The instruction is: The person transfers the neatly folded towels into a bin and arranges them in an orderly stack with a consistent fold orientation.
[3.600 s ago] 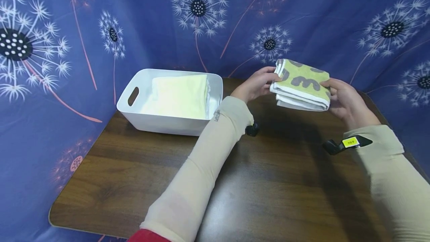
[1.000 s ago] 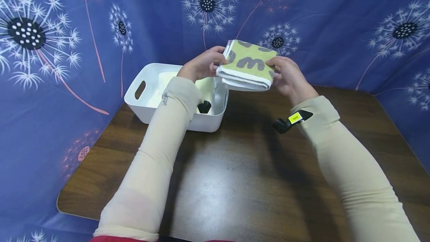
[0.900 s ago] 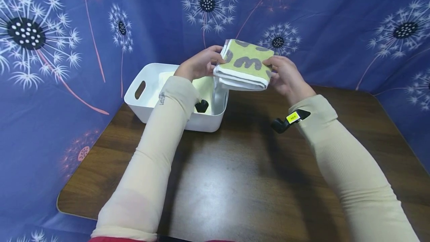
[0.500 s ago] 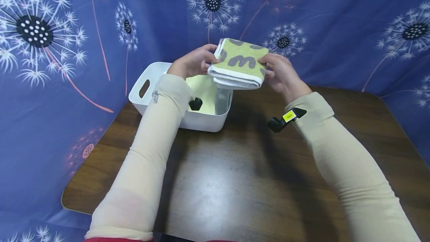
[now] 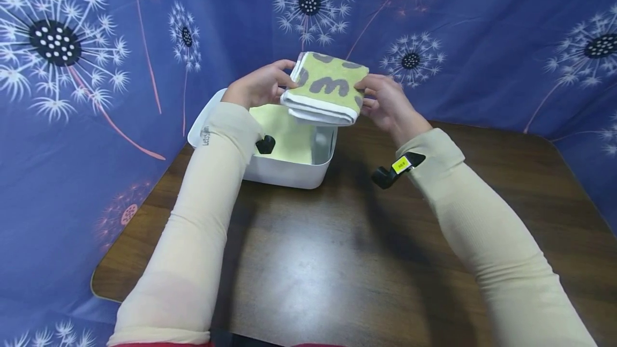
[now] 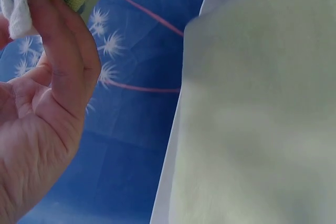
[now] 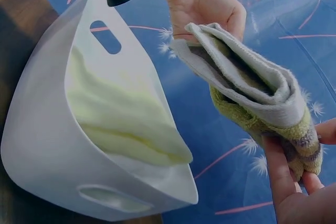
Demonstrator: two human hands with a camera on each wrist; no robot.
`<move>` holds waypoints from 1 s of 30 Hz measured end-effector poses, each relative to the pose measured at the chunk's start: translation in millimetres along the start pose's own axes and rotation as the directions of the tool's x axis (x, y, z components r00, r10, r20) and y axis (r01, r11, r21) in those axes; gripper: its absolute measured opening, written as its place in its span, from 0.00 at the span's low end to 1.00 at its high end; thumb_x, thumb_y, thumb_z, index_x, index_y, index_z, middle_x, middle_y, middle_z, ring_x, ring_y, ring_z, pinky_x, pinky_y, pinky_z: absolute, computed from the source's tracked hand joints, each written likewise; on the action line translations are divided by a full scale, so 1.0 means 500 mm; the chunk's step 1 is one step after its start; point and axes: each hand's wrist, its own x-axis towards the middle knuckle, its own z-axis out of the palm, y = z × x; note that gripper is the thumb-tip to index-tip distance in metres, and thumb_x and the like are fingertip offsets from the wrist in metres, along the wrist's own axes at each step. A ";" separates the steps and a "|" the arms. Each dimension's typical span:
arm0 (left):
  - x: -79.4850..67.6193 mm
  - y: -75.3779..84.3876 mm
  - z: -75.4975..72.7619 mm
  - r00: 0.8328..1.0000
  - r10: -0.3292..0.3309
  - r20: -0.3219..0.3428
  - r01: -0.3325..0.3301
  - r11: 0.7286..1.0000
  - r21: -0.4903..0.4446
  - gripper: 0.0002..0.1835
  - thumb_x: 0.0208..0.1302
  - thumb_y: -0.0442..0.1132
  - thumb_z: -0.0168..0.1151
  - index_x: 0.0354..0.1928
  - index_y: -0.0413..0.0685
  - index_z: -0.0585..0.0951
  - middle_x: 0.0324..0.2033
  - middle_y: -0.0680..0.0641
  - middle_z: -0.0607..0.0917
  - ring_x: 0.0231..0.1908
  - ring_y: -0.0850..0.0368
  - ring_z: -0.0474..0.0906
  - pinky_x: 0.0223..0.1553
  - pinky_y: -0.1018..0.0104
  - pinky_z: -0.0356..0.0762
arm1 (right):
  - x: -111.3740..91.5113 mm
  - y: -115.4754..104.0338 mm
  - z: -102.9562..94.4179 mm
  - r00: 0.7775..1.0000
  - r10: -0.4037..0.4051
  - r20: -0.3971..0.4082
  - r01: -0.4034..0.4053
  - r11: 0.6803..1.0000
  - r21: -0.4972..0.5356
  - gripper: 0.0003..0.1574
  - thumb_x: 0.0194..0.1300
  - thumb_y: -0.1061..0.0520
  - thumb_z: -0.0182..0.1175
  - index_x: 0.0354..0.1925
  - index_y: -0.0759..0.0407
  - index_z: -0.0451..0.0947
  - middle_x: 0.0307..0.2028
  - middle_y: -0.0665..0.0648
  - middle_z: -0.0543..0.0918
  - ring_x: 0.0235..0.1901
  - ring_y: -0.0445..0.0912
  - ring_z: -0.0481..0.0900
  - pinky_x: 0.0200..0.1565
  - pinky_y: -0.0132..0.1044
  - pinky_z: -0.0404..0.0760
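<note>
A folded towel [image 5: 328,87], yellow-green with grey shapes and white edges, hangs in the air over the right part of a white basket [image 5: 289,174]. My left hand [image 5: 262,84] pinches its left edge, thumb on top and fingers beneath. On the opposite edge my right hand [image 5: 388,103] grips it the same way. The right wrist view shows the towel's stacked layers [image 7: 252,77] from the side, with my right fingers [image 7: 281,171] around one end. Inside the basket lies a pale yellow folded cloth [image 5: 289,135], partly hidden by my left forearm and the towel.
The basket stands on a brown wooden table [image 5: 308,250] near its back left. Behind the table hangs a blue curtain [image 5: 231,20] with dandelion prints. Black camera mounts [image 5: 385,177] stick out from both wrists.
Both hands have carried the folded towel leftward, from right of the basket to above it. The view has shifted slightly. Both grips look the same.
</note>
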 end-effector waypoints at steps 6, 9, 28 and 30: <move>-0.013 0.002 -0.025 0.999 -0.037 -0.017 0.038 0.999 0.014 0.28 0.65 0.25 0.47 0.64 0.54 0.59 0.50 0.45 0.68 0.25 0.55 0.78 0.27 0.65 0.79 | 0.007 0.012 0.026 1.000 0.002 -0.003 -0.002 1.000 -0.029 0.24 0.61 0.68 0.52 0.55 0.56 0.64 0.51 0.57 0.66 0.43 0.50 0.76 0.33 0.34 0.80; -0.022 0.006 -0.039 0.999 -0.050 -0.022 0.050 0.998 0.029 0.30 0.65 0.24 0.47 0.66 0.55 0.58 0.50 0.45 0.68 0.24 0.55 0.77 0.29 0.64 0.79 | 0.013 0.021 0.038 1.000 -0.012 0.008 0.012 0.999 -0.030 0.20 0.60 0.69 0.51 0.50 0.56 0.64 0.48 0.57 0.65 0.37 0.50 0.78 0.31 0.34 0.80; -0.086 0.014 -0.114 0.989 -0.129 -0.074 0.136 0.984 0.111 0.36 0.66 0.25 0.48 0.71 0.58 0.49 0.51 0.46 0.67 0.27 0.57 0.80 0.36 0.63 0.79 | 0.035 0.054 0.118 0.999 0.037 0.020 -0.034 0.994 -0.103 0.30 0.61 0.70 0.51 0.60 0.54 0.61 0.52 0.58 0.69 0.50 0.53 0.74 0.39 0.35 0.80; -0.090 0.011 -0.120 0.988 -0.136 -0.075 0.144 0.983 0.114 0.36 0.67 0.25 0.47 0.71 0.58 0.49 0.51 0.45 0.67 0.27 0.57 0.80 0.36 0.63 0.79 | 0.038 0.057 0.125 0.999 0.050 0.015 -0.048 0.992 -0.113 0.31 0.61 0.70 0.52 0.60 0.53 0.61 0.54 0.58 0.68 0.50 0.53 0.74 0.40 0.35 0.80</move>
